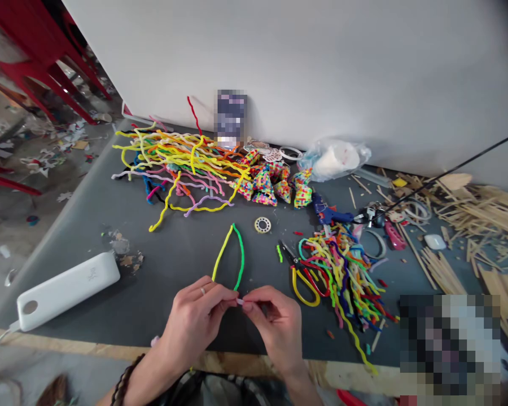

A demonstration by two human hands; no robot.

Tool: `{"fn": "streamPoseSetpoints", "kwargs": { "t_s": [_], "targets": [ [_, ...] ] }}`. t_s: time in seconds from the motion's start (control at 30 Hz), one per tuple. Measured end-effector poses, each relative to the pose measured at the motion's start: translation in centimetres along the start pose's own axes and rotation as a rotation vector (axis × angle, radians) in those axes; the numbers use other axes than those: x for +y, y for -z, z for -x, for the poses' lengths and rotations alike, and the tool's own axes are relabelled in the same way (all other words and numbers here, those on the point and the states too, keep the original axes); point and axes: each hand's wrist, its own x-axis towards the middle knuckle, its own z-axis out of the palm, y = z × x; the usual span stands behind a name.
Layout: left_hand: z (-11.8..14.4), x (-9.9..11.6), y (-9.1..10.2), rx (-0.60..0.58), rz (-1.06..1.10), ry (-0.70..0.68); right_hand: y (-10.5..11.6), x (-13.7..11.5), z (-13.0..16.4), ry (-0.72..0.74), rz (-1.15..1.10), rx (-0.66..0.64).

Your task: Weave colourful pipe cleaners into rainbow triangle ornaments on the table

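My left hand [198, 318] and my right hand [275, 324] meet near the table's front edge, fingertips pinched together on the lower ends of a yellow and green pipe cleaner loop [231, 254]. The loop rises from my fingers to a point, yellow on the left side and green on the right. A small pale pink bit shows between my fingertips. Just right of my right hand lie scissors with yellow handles [298, 276] and a heap of cut pipe cleaner pieces [347, 270].
A big pile of long pipe cleaners [178, 163] lies at the back left, woven multicoloured pieces [271, 183] beside it. A white power bank [65, 290] sits front left. A blue glue gun [330, 214], a tape ring [262, 224] and wooden sticks [469, 225] fill the right side.
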Motion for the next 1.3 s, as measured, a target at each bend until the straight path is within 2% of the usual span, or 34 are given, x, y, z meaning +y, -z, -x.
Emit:
{"fn": "streamPoseSetpoints", "kwargs": {
  "t_s": [0.1, 0.17, 0.23, 0.3, 0.37, 0.47, 0.53, 0.57, 0.7, 0.77, 0.83, 0.93, 1.07, 1.17, 1.3],
  "targets": [
    [0.3, 0.1, -0.8, -0.018, -0.079, -0.045, -0.9, 0.7, -0.1, -0.164, -0.284, 0.023],
    [0.5, 0.4, -1.2, -0.037, -0.148, -0.081, -1.4, 1.2, -0.3, -0.196, -0.407, 0.062],
    [0.6, 0.8, -1.3, -0.053, -0.195, -0.124, -1.6, 1.6, -0.4, -0.171, -0.395, 0.125],
    [0.5, 0.9, -1.0, -0.051, -0.199, -0.148, -1.6, 1.8, -0.4, -0.086, -0.252, 0.191],
    [0.2, 0.8, -0.7, -0.033, -0.164, -0.128, -1.4, 1.5, 0.0, 0.064, -0.04, 0.234],
    [0.1, 0.7, -0.3, -0.022, -0.104, -0.061, -1.0, 0.6, 0.6, 0.379, 0.224, 0.209],
    [0.3, 0.8, -0.4, -0.049, -0.106, -0.037, -0.9, 0.0, 0.9, 0.46, 0.256, 0.183],
    [0.6, 1.0, -0.5, -0.069, -0.107, -0.032, -0.9, -0.1, 1.0, 0.426, 0.218, 0.177],
    [1.3, 1.9, -0.9, -0.093, -0.082, -0.057, -1.2, 0.9, 0.9, 0.12, -0.131, 0.207],
    [1.1, 2.0, -0.7, -0.084, -0.067, -0.058, -1.4, 1.7, 0.9, 0.046, -0.246, 0.234],
    [0.7, 1.8, -0.4, -0.064, -0.058, -0.056, -1.6, 2.1, 1.0, 0.042, -0.253, 0.252],
    [0.1, 1.1, -0.1, -0.031, -0.075, -0.09, -1.4, 1.4, 1.2, 0.113, -0.163, 0.247],
    [0.5, 0.8, -0.1, -0.081, -0.028, -0.069, -0.7, 0.0, 1.1, 0.138, -0.08, 0.25],
    [1.0, 1.1, 0.1, -0.122, 0.057, -0.052, -0.7, 0.3, 1.0, 0.059, -0.142, 0.222],
    [0.5, 1.0, 0.2, -0.088, 0.066, -0.041, -1.6, 1.6, 1.4, 0.0, -0.362, 0.175]
  ]
}}
